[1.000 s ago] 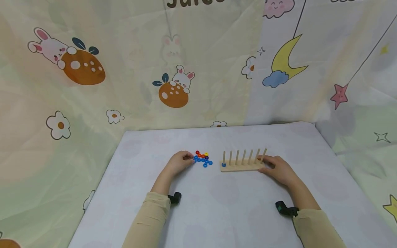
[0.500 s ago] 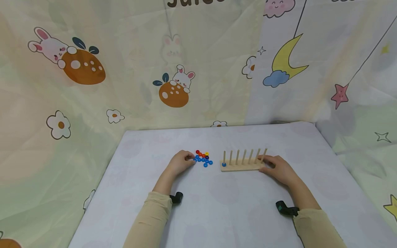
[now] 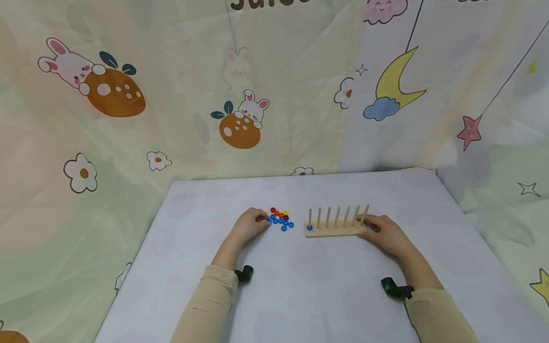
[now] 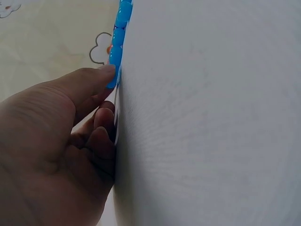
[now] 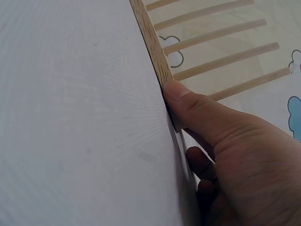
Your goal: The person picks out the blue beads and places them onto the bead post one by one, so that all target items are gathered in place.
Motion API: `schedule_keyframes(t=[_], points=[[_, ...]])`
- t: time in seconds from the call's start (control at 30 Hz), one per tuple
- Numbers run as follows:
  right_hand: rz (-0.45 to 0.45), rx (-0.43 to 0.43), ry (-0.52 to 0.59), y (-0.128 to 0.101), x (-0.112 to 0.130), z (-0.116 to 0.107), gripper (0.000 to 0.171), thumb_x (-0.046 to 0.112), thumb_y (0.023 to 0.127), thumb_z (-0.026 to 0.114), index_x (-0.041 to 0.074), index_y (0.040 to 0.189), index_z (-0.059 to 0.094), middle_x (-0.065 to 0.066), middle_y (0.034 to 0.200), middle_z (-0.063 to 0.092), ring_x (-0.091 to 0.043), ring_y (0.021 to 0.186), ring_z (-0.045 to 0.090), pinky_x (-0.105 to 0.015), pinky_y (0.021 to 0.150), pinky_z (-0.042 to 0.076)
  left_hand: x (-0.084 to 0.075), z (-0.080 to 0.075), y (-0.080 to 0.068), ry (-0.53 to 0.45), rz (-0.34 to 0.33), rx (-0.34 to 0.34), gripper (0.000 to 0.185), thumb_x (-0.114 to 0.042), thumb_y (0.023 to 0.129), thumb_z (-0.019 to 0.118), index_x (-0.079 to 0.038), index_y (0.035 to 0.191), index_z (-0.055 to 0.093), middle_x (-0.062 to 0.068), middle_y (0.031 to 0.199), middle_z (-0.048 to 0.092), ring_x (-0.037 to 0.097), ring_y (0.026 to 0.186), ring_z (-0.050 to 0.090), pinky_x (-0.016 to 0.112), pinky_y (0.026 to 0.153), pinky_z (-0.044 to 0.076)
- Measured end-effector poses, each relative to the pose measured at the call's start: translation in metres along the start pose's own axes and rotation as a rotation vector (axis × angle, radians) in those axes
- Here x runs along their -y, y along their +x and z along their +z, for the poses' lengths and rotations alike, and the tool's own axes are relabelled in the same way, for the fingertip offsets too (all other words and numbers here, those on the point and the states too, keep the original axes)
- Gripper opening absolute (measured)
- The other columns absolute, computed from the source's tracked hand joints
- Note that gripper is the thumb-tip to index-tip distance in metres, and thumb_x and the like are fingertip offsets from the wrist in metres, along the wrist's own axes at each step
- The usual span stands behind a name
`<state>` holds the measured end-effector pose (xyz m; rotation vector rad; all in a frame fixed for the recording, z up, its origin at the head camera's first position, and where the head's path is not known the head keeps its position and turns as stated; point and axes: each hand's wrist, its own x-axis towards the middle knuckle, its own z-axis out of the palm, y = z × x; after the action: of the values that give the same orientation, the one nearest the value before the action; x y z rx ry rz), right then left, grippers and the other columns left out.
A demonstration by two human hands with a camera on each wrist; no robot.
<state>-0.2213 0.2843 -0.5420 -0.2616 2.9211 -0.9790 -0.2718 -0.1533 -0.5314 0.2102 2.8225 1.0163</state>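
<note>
L hand w/ glossy bead, R hand w/ wdn pegboard

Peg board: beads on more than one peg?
No, in the head view only the leftmost peg of the peg board carries a blue bead; the other pegs show none.

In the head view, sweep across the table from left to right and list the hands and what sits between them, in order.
Left hand → cluster of loose beads → wooden peg board → right hand.
</note>
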Motion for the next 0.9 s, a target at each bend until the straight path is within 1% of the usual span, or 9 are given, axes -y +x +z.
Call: schedule_keyframes(t=[0.2, 0.37, 0.6, 0.67, 0.77, 0.9], points=[[0.009, 0.008, 0.0, 0.0, 0.0, 0.001, 0.062, 0.057, 0.085, 0.069, 0.024, 0.137, 0.058, -0.019, 0.136, 0.056, -0.04, 0.123, 0.049, -0.065, 0.099, 0.038, 0.0, -0.002, -0.001, -0.02, 0.002, -0.003, 0.021, -0.036, 0.091, 0.071, -0.021, 0.106, 0.069, 0.0, 0.106, 0.062, 0.02, 0.093, 0.056, 0.039, 0.087, 0.049], [0.012, 0.008, 0.001, 0.001, 0.001, 0.001, 0.061, 0.055, 0.086, 0.069, 0.024, 0.137, 0.058, -0.02, 0.136, 0.056, -0.041, 0.123, 0.049, -0.065, 0.099, 0.038, 0.0, -0.004, -0.002, -0.061, -0.004, -0.013, 0.022, -0.037, 0.09, 0.071, -0.023, 0.106, 0.068, -0.002, 0.104, 0.065, 0.019, 0.093, 0.057, 0.038, 0.086, 0.05], [-0.002, 0.006, -0.004, 0.002, 0.001, 0.0, 0.059, 0.051, 0.087, 0.071, 0.021, 0.137, 0.059, -0.02, 0.135, 0.057, -0.04, 0.122, 0.05, -0.064, 0.099, 0.038, -0.005, -0.008, -0.005, -0.107, -0.044, 0.013, 0.022, -0.038, 0.092, 0.07, -0.023, 0.109, 0.067, -0.002, 0.099, 0.068, 0.017, 0.086, 0.06, 0.03, 0.074, 0.053], [-0.006, 0.007, -0.005, 0.001, 0.001, -0.001, 0.059, 0.05, 0.087, 0.071, 0.021, 0.137, 0.059, -0.02, 0.135, 0.057, -0.039, 0.121, 0.05, -0.063, 0.099, 0.038, -0.007, -0.009, -0.005, -0.112, -0.045, 0.021, 0.023, -0.038, 0.092, 0.069, -0.023, 0.109, 0.067, -0.003, 0.098, 0.067, 0.016, 0.084, 0.061, 0.029, 0.071, 0.053], [-0.009, 0.013, -0.005, 0.001, 0.002, -0.001, 0.059, 0.049, 0.087, 0.071, 0.02, 0.137, 0.059, -0.02, 0.135, 0.057, -0.04, 0.122, 0.049, -0.063, 0.099, 0.038, -0.01, -0.012, -0.006, -0.123, -0.027, 0.028, 0.024, -0.04, 0.093, 0.068, -0.024, 0.111, 0.067, -0.004, 0.096, 0.067, 0.016, 0.082, 0.061, 0.029, 0.07, 0.052], [-0.011, 0.016, -0.008, 0.002, 0.002, -0.002, 0.059, 0.05, 0.087, 0.071, 0.021, 0.137, 0.058, -0.02, 0.136, 0.056, -0.04, 0.122, 0.049, -0.063, 0.099, 0.038, -0.015, -0.014, -0.007, -0.144, 0.022, 0.02, 0.024, -0.042, 0.093, 0.067, -0.027, 0.112, 0.067, -0.009, 0.097, 0.068, 0.015, 0.087, 0.061, 0.031, 0.076, 0.052]])
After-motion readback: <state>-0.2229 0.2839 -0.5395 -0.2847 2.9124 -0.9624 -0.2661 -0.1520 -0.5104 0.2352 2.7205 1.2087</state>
